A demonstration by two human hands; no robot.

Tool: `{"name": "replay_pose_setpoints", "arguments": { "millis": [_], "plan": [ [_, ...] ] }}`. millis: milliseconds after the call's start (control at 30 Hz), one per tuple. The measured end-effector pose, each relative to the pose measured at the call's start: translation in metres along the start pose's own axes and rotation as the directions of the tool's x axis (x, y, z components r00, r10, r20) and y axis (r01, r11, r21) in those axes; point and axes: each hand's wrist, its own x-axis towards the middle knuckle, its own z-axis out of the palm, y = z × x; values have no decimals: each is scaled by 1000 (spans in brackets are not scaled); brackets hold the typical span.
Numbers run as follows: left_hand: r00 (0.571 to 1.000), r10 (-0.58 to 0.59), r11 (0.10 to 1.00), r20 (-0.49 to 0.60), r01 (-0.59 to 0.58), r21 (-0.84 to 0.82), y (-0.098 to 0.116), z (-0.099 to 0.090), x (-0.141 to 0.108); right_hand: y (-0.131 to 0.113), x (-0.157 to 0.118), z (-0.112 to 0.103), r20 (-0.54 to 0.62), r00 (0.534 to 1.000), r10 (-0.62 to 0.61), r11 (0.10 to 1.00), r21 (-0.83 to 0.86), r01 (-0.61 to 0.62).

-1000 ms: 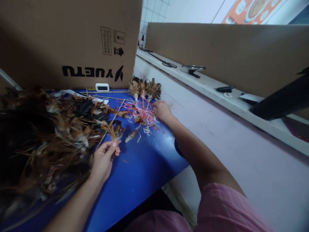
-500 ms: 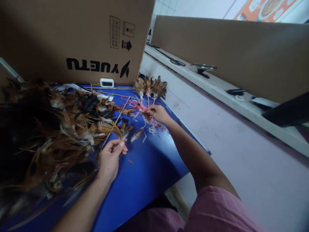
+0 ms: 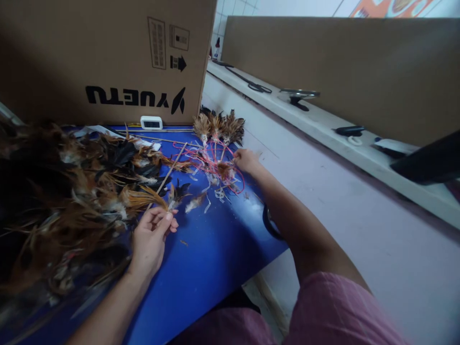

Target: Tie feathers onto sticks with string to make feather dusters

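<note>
My left hand [image 3: 154, 232] pinches a small bunch of brown feathers [image 3: 153, 197] by the quill ends, above the blue table [image 3: 201, 268]. My right hand [image 3: 247, 160] is closed at the right of a tangle of pink string [image 3: 239, 184], with a strand running to its fingertips. White strips [image 3: 220, 193] and a brown tuft [image 3: 224, 168] lie in that tangle. Behind it stand several bundled feather heads [image 3: 217, 127]. A thin stick [image 3: 172, 167] lies beyond my left hand, beside a large feather heap [image 3: 89, 191].
An upside-down printed cardboard box [image 3: 118, 52] stands along the back, with a small white digital display [image 3: 151, 123] before it. Scissors [image 3: 259, 88] lie on the ledge at right. A black curved object [image 3: 270, 223] shows beside my right forearm.
My right hand has moved right, out of the middle of the tangle, and the pink strands now spread wider. The black curved object has come into view. My left hand keeps its feathers.
</note>
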Motion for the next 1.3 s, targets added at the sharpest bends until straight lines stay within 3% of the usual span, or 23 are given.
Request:
{"name": "replay_pose_setpoints", "arguments": {
  "millis": [67, 133, 200, 267, 333, 400, 500, 600, 700, 867, 967, 1067, 1167, 1300],
  "plan": [
    [1000, 13, 1000, -8, -13, 8, 0, 0, 0, 1, -9, -6, -120, 989, -86, 994, -78, 77],
    [999, 32, 999, -14, -31, 19, -1, 1, 0, -2, -21, -9, -215, 943, -254, 962, -157, 223],
    [998, 55, 998, -13, -54, 30, -1, 2, 0, -8, -33, -6, -191, 889, -416, 906, -172, 387],
    [997, 74, 996, -9, -73, 41, -2, 2, 0, -18, -39, 1, -89, 865, -494, 866, -132, 481],
    [996, 88, 995, -11, -88, 48, -2, 3, 0, -27, -41, 12, 16, 884, -467, 877, -118, 466],
    [995, 102, 993, -16, -101, 53, -2, 4, -2, -35, -37, 24, 99, 927, -362, 917, -145, 373],
    [993, 118, 991, -16, -116, 65, -3, 5, -3, -36, -29, 33, 148, 966, -211, 961, -149, 233],
    [991, 131, 989, -19, -129, 69, -3, 5, -4, -27, -23, 29, 119, 976, -182, 981, -40, 188],
    [990, 142, 987, -18, -140, 79, -3, 4, -4, -12, -21, 12, -12, 982, -190, 958, 216, 189],
    [987, 162, 981, -17, -159, 114, -4, 5, -4, 1, -33, -22, -242, 962, -125, 770, 588, 247],
    [984, 177, 977, -26, -173, 126, -5, 6, -5, -2, -51, -31, -281, 954, -103, 640, 716, 279],
    [979, 197, 974, -52, -189, 126, -5, 7, -7, -9, -75, -30, -193, 976, -104, 494, 841, 219],
    [978, 198, 974, -63, -189, 127, -3, 8, -9, -17, -99, -17, -71, 986, -153, 290, 950, 113],
    [984, 145, 985, -104, -134, 106, 0, 12, -12, -24, -121, 11, 132, 951, -280, 139, 986, -96]
  ]
}}
